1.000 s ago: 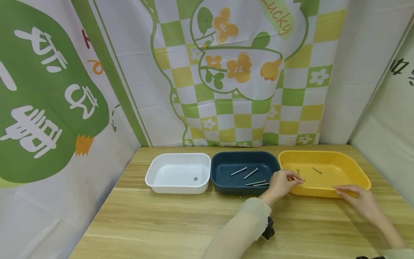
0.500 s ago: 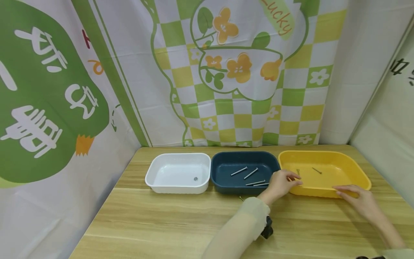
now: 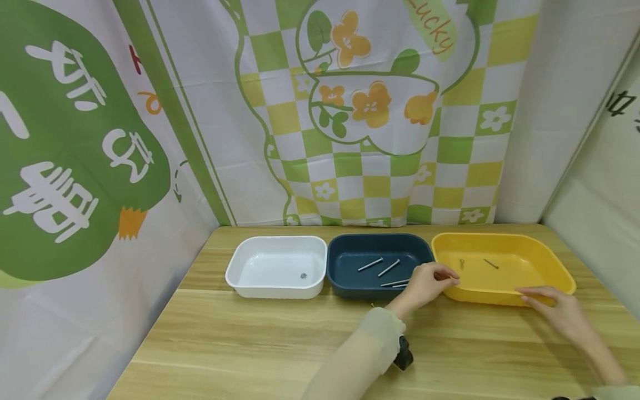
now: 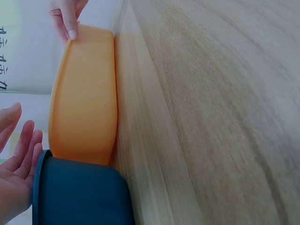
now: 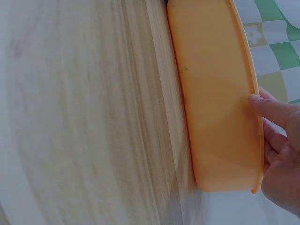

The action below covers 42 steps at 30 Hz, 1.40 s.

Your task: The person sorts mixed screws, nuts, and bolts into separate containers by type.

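Observation:
My left hand [image 3: 425,286] hovers over the gap between the dark blue tray [image 3: 345,290] and the yellow tray [image 3: 542,261]. In the left wrist view its thumb and fingers stand apart, with nothing visible between them. My right hand [image 3: 562,311] pinches the near rim of the yellow tray, thumb outside and fingers over the edge. Two small screws, one upright in view [image 3: 462,264] and one slanted [image 3: 491,264], lie inside that tray. Several long silver bolts [image 3: 370,264] lie in the blue tray, some partly hidden by my left hand.
A white tray [image 3: 276,292] with one small nut [image 3: 303,276] stands left of the blue one. All three trays sit side by side on the wooden table [image 3: 240,344]. A bit of a brass-coloured screw [image 3: 373,305] shows beside my left sleeve.
My left hand has drawn back leftward from the yellow tray's near corner. A small screw tip seen by its fingers one second ago no longer shows. The right hand has stayed put.

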Available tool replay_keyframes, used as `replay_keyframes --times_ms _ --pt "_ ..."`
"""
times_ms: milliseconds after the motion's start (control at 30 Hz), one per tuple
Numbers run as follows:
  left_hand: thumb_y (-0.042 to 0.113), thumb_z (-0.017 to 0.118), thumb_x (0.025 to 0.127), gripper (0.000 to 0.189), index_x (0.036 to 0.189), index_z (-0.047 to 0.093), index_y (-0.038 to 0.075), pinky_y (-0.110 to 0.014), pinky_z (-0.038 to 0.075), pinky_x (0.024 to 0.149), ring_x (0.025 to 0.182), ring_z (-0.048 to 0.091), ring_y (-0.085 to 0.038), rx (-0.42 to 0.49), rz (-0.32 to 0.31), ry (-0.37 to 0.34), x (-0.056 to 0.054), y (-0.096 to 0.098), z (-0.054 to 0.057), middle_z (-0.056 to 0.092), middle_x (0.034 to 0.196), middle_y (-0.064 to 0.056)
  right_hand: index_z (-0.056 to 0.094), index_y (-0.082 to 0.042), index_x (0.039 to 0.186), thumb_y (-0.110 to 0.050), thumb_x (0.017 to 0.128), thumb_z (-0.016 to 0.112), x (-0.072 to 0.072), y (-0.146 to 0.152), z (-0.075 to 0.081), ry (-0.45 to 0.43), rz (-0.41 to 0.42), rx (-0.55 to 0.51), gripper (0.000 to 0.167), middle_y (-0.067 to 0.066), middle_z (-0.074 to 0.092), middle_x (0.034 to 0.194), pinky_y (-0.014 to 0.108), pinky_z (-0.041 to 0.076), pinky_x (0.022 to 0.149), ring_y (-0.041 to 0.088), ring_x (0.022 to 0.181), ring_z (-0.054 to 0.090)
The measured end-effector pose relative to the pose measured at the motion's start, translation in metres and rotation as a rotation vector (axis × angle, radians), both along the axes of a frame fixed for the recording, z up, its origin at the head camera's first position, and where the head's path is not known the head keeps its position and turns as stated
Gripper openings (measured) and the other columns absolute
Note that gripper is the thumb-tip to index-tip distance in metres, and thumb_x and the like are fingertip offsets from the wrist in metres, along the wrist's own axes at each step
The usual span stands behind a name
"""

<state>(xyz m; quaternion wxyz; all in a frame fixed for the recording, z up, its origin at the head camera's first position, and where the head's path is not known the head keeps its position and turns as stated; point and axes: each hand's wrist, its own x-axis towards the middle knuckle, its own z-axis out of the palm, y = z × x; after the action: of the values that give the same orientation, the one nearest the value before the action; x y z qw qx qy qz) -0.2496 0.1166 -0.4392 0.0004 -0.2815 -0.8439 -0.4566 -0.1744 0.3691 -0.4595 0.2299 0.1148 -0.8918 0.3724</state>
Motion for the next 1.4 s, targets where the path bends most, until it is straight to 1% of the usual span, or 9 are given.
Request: replay_keyframes --times_ms 167,300,467,600,733,967,1233,1400 --pt "0.019 0.065 0.081 0.009 0.086 0.069 0.014 -0.005 0.038 0.058 0.065 0.047 0.007 -0.001 -0.036 0.028 0.003 -0.007 0.0 0.06 0.076 0.011 0.07 -0.018 0.09 -0.005 0.08 0.064 0.0 0.001 0.0 -0.002 0.007 -0.001 0.018 -0.04 0.045 0.091 -0.004 0.021 0.073 -0.028 0.09 0.032" --pt "0.019 0.064 0.081 0.009 0.087 0.069 0.014 -0.004 0.038 0.059 0.065 0.047 0.008 -0.038 -0.067 0.055 0.005 -0.012 0.002 0.059 0.076 0.011 0.069 -0.017 0.091 -0.005 0.08 0.063 0.0 0.001 0.0 -0.01 0.013 -0.009 0.018 -0.04 0.046 0.091 -0.004 0.021 0.073 -0.028 0.09 0.033" --pt "0.019 0.064 0.081 0.011 0.091 0.069 0.014 -0.003 0.037 0.061 0.067 0.046 0.009 -0.094 -0.128 0.099 0.008 -0.019 0.005 0.06 0.077 0.01 0.07 -0.017 0.089 -0.004 0.08 0.063 0.0 0.001 0.001 0.003 0.013 -0.012 0.018 -0.04 0.046 0.091 -0.004 0.022 0.072 -0.028 0.09 0.033" --pt "0.02 0.064 0.081 0.013 0.092 0.068 0.014 -0.002 0.036 0.062 0.068 0.046 0.009 -0.122 -0.163 0.133 0.01 -0.025 0.007 0.06 0.079 0.009 0.07 -0.017 0.089 -0.003 0.079 0.064 0.001 0.0 0.001 0.016 0.02 -0.014 0.019 -0.04 0.047 0.09 -0.004 0.022 0.072 -0.028 0.089 0.034" --pt "0.02 0.064 0.081 0.015 0.093 0.068 0.013 -0.002 0.037 0.062 0.069 0.046 0.009 -0.138 -0.191 0.143 0.011 -0.031 0.008 0.061 0.081 0.008 0.07 -0.017 0.089 -0.003 0.079 0.064 0.001 0.0 0.001 0.014 0.018 -0.014 0.018 -0.04 0.046 0.091 -0.004 0.022 0.074 -0.028 0.09 0.034" --pt "0.018 0.063 0.082 0.014 0.095 0.068 0.012 -0.003 0.038 0.063 0.07 0.047 0.008 -0.136 -0.234 0.108 0.016 -0.042 0.01 0.061 0.085 0.007 0.07 -0.017 0.091 -0.007 0.08 0.063 0.002 0.0 0.002 -0.019 -0.004 -0.002 0.016 -0.041 0.045 0.091 -0.005 0.021 0.073 -0.028 0.09 0.031" --pt "0.021 0.062 0.083 0.017 0.095 0.068 0.012 -0.004 0.039 0.064 0.072 0.046 0.008 -0.14 -0.245 0.09 0.021 -0.056 0.011 0.057 0.083 0.008 0.07 -0.017 0.09 -0.005 0.079 0.064 0.001 -0.001 0.002 -0.009 0.007 -0.007 0.017 -0.04 0.046 0.09 -0.004 0.021 0.072 -0.028 0.09 0.033" --pt "0.021 0.062 0.083 0.015 0.095 0.068 0.013 -0.006 0.041 0.066 0.075 0.049 0.005 -0.126 -0.252 0.118 0.022 -0.065 0.01 0.058 0.084 0.008 0.07 -0.017 0.09 -0.005 0.079 0.064 0.001 -0.001 0.002 -0.004 0.006 -0.008 0.017 -0.04 0.046 0.091 -0.004 0.021 0.073 -0.028 0.09 0.033"
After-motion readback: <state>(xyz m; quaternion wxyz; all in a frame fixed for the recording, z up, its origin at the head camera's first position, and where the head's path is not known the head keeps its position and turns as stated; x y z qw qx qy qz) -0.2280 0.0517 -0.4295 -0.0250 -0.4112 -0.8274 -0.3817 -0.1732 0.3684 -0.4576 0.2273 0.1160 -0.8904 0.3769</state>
